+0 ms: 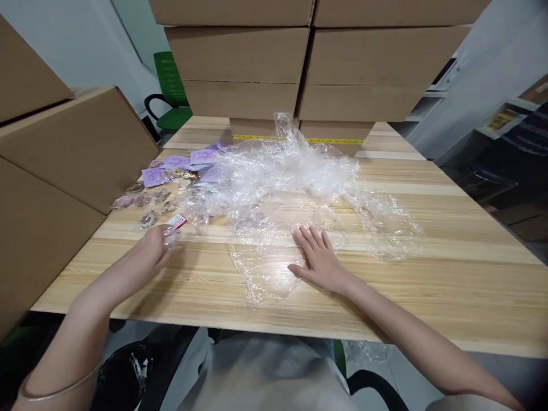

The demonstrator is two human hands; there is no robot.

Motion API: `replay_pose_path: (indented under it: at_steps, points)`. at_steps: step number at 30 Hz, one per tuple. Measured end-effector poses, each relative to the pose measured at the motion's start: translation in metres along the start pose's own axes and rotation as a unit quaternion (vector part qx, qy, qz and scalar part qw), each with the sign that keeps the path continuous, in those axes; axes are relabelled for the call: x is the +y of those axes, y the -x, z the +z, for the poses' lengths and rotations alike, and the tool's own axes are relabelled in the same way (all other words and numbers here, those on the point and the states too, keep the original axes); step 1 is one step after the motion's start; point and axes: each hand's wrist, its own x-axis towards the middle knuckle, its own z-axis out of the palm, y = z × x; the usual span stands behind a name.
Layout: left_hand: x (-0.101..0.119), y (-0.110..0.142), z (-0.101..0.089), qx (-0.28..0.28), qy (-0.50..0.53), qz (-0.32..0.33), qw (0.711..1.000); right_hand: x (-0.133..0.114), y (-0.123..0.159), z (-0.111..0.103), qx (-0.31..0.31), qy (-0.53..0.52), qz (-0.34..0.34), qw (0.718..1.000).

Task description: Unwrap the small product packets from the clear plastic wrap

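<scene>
My right hand [319,258] lies flat and open on a clear plastic bag [265,268] spread on the wooden table [428,285]. My left hand [156,251] is closed in a pinch on a small clear packet with a red and white label [174,226]. A large heap of crumpled clear plastic [291,171] lies behind both hands. To the left of the heap sit several small packets of trinkets [145,201] and purple cards [156,176].
Stacked cardboard boxes [308,63] stand at the back of the table, and more boxes [72,142] rise along the left edge. A green chair [171,85] stands behind. A yellow tape measure [325,140] lies under the rear boxes. A black bin [124,377] sits below the table.
</scene>
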Motion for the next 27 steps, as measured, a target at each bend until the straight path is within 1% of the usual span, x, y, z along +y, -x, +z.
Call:
replay_pose_path:
  at_steps: [1, 3, 4, 6, 7, 8, 9, 10, 11, 12, 13, 15, 17, 18, 19, 21, 22, 24, 27]
  points:
    - [0.026, 0.000, -0.002, 0.004, 0.045, 0.048, 0.998, -0.002, 0.000, -0.001, -0.003, -0.026, 0.006, 1.000]
    - [0.084, -0.005, 0.003, -0.046, 0.102, 0.166, 0.980, -0.005, 0.001, -0.003, -0.007, -0.086, 0.031, 0.996]
    - [0.113, -0.012, 0.010, -0.058, 0.109, 0.225, 0.966, -0.005, 0.002, -0.006, -0.009, -0.118, 0.047, 0.992]
    - [0.167, -0.029, 0.034, -0.062, 0.083, 0.306, 0.946, -0.002, 0.008, -0.012, -0.011, -0.183, 0.065, 0.981]
    - [0.189, -0.038, 0.048, -0.053, 0.059, 0.327, 0.942, 0.002, 0.013, -0.017, -0.008, -0.211, 0.064, 0.975]
    - [0.206, -0.047, 0.062, -0.045, 0.034, 0.344, 0.937, 0.009, 0.020, -0.022, -0.003, -0.230, 0.055, 0.972]
    - [0.218, -0.054, 0.073, -0.032, 0.012, 0.346, 0.938, 0.017, 0.028, -0.028, 0.007, -0.238, 0.039, 0.970]
    - [0.225, -0.059, 0.082, -0.022, -0.005, 0.343, 0.939, 0.027, 0.037, -0.034, 0.021, -0.232, 0.018, 0.972]
    - [0.226, -0.062, 0.087, -0.011, -0.013, 0.347, 0.938, 0.038, 0.047, -0.040, 0.035, -0.212, -0.006, 0.977]
    - [0.221, -0.062, 0.087, 0.000, -0.011, 0.356, 0.935, 0.050, 0.057, -0.046, 0.046, -0.184, -0.029, 0.981]
    - [0.212, -0.059, 0.083, 0.007, -0.001, 0.374, 0.927, 0.060, 0.067, -0.050, 0.051, -0.154, -0.049, 0.985]
    - [0.183, -0.047, 0.068, 0.006, 0.036, 0.425, 0.904, 0.075, 0.085, -0.056, 0.034, -0.107, -0.072, 0.991]
    - [0.148, -0.031, 0.052, -0.056, 0.059, 0.460, 0.884, 0.078, 0.095, -0.057, -0.013, -0.091, -0.080, 0.993]
    - [0.132, -0.024, 0.047, -0.082, 0.066, 0.457, 0.883, 0.075, 0.098, -0.056, -0.038, -0.090, -0.083, 0.992]
    - [0.117, -0.018, 0.045, -0.108, 0.067, 0.438, 0.890, 0.071, 0.098, -0.053, -0.059, -0.089, -0.089, 0.990]
    - [0.097, -0.010, 0.050, -0.133, 0.062, 0.412, 0.900, 0.059, 0.095, -0.047, -0.075, -0.082, -0.108, 0.988]
    - [0.091, -0.008, 0.055, -0.133, 0.061, 0.402, 0.904, 0.053, 0.092, -0.043, -0.069, -0.073, -0.116, 0.988]
    - [0.086, -0.010, 0.066, -0.115, 0.069, 0.393, 0.910, 0.045, 0.086, -0.035, -0.032, -0.044, -0.124, 0.991]
    - [0.088, -0.017, 0.077, -0.081, 0.105, 0.381, 0.915, 0.043, 0.082, -0.027, 0.059, 0.024, -0.118, 0.991]
